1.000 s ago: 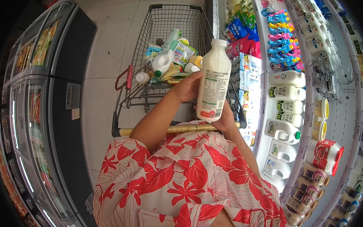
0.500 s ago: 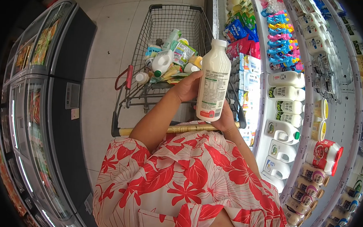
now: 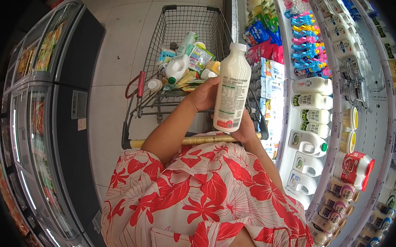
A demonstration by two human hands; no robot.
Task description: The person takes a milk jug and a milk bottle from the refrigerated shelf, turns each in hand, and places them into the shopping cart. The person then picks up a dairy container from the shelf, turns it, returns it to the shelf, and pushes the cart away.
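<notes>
A tall white plastic bottle (image 3: 232, 91) with a white cap stands nearly upright in front of me, its printed label facing me. From the left side, my left hand (image 3: 205, 96) is closed around it, the far fingers hidden behind the bottle. My right hand (image 3: 246, 128) holds it low on the right, with most of its fingers out of sight behind the base. Just beyond the hands is a wire shopping cart (image 3: 192, 16) with a yellowish handle bar (image 3: 201, 140). Inside lie a white jug with a green cap (image 3: 177, 68) and several packets and bottles.
Along the right run refrigerated shelves with milk bottles (image 3: 313, 102), handled jugs (image 3: 304, 163) and a red-and-white pack (image 3: 353, 170). Colourful pouches (image 3: 307, 42) hang farther up. A glass-doored freezer (image 3: 42, 111) lines the left, beside the tiled floor (image 3: 121, 52).
The bottle has shifted very slightly to the left in my hands. Otherwise the hands, cart and shelves look the same.
</notes>
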